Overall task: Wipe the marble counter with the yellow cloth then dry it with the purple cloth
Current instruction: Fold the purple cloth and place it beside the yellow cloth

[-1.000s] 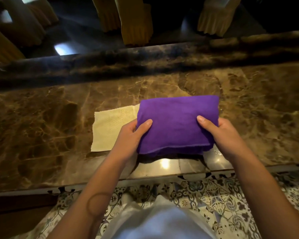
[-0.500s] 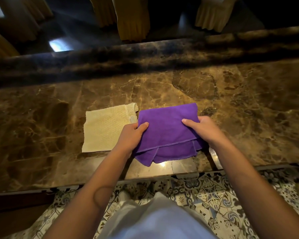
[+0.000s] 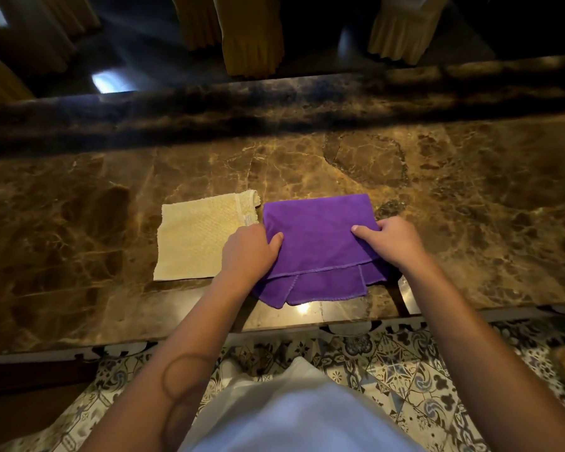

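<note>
Left fingers: the thumb is lying on top of the purple cloth while the other fingers are curling under its left edge, so they are clamped on the fabric.
Right fingers: the thumb is pressing on the cloth's top at its right side, with the remaining fingers tucked around the right edge, also clamped on it.
Left hand: it is gripping the cloth's left side at about nine o'clock from the cloth's centre, and is partly covering the near right corner of the yellow cloth.
Right hand: it is gripping the cloth's right side at about three o'clock from the cloth's centre.
Purple cloth: it is folded into layers and sitting on the surface between both hands, its stitched lower edges fanning out unevenly toward six o'clock, near the surface's front edge.
Yellow cloth: it is lying flat at nine o'clock from the purple cloth, just beside it; whether the two are touching is hidden by the left hand.
Surface: brown veined marble is stretching across the view, with a darker raised ledge running along twelve o'clock and a bright light reflection showing just below the purple cloth.
Floor: patterned tiles are showing at six o'clock, beneath the person's forearms and white garment.
Background: pleated yellow fabric is hanging at twelve o'clock beyond the ledge.
</note>
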### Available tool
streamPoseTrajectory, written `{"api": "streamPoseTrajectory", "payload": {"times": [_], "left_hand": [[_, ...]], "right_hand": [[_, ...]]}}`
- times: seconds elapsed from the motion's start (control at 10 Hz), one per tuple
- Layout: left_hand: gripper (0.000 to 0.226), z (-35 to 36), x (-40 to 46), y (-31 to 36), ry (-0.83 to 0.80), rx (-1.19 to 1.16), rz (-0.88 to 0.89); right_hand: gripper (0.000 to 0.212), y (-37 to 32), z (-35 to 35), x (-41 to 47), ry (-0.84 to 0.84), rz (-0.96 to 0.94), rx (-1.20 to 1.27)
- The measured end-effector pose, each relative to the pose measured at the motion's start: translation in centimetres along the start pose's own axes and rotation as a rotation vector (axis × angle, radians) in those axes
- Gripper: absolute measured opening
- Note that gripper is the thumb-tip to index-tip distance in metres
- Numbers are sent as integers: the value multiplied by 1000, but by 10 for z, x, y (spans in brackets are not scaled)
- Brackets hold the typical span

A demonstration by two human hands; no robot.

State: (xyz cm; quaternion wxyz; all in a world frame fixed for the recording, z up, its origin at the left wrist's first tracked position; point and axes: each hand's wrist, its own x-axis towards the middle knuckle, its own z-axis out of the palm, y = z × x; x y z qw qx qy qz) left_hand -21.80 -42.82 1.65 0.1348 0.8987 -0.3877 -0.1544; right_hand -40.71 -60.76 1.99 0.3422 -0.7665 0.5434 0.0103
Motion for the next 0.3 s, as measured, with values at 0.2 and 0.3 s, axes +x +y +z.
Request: {"api": "streamPoseTrajectory", "payload": {"times": [0.2,0.3], "left_hand": [[44,-3,-11,-4,74,155,2],[41,-11,-17,-4,105,111,-9]], "right_hand": [[51,-4,0,-10,63,-4,-246],[49,-4,-2,-17,104,-5,-287]]}}
